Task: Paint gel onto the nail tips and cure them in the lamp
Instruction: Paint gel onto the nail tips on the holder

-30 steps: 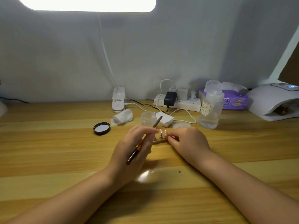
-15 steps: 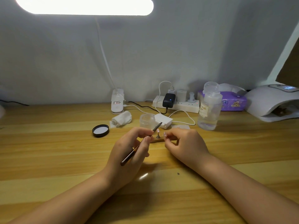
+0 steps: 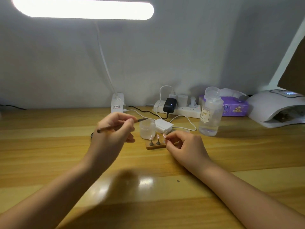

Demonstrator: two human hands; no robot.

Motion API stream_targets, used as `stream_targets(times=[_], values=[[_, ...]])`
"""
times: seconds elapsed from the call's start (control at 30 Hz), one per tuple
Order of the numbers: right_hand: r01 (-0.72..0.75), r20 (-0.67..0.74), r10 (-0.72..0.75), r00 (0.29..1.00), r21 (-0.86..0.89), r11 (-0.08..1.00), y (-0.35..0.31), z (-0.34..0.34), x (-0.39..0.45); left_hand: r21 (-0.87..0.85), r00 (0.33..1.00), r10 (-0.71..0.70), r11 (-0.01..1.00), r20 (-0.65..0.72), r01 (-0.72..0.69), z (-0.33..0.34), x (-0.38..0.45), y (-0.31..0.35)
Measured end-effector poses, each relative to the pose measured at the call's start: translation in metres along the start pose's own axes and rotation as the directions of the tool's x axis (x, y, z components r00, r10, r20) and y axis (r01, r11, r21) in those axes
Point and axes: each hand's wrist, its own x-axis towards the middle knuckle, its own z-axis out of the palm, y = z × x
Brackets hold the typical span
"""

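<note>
Meanwhile left hand point(image 3: 113, 134) grips brush point(image 3: 122, 125); right hand point(image 3: 184, 144) pinches glossy pink nail tips' point(image 3: 158, 136) wooden stand point(image 3: 156, 145).

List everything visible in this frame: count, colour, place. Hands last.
Desk lamp: one, white, lit, overhead; base at the wall.
Table: one, wooden.
Gel brush: one, dark handle, in left hand.
Small jar: one, translucent, behind the holder.
Nail tips: three seen, pale pink, on stands.
Wooden holder: one, brown, table centre.
Power strip: one, white, at wall, black adapter plugged in.
Clear bottle: one, right of centre.
Tissue pack: one, purple, behind bottle.
Curing lamp: one, white, far right.
Left hand: grips brush.
Right hand: pinches rightmost tip's stand.
</note>
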Motion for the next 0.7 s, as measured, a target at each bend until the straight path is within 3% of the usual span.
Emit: stream_targets(times=[0.13,0.27,0.4,0.7], values=[[-0.009,-0.006,0.009,1.0,0.003,1.0,0.0,0.0,0.0,0.164,0.998,0.048,0.985,-0.037,-0.042,-0.001,0.022,0.01],[-0.011,0.021,0.012,1.0,-0.019,1.0,-0.001,-0.002,0.0,0.451,0.997,0.063,0.89,0.043,-0.076,0.012,0.045,0.02],[-0.003,0.025,0.004,1.0,-0.023,1.0,-0.002,-0.002,-0.001,0.563,0.998,0.058,0.824,0.014,-0.056,0.025,0.065,0.022],[-0.003,0.016,0.004,1.0,-0.012,1.0,0.001,0.001,0.0,0.746,0.982,-0.171,0.664,0.074,0.06,0.044,0.085,0.009]])
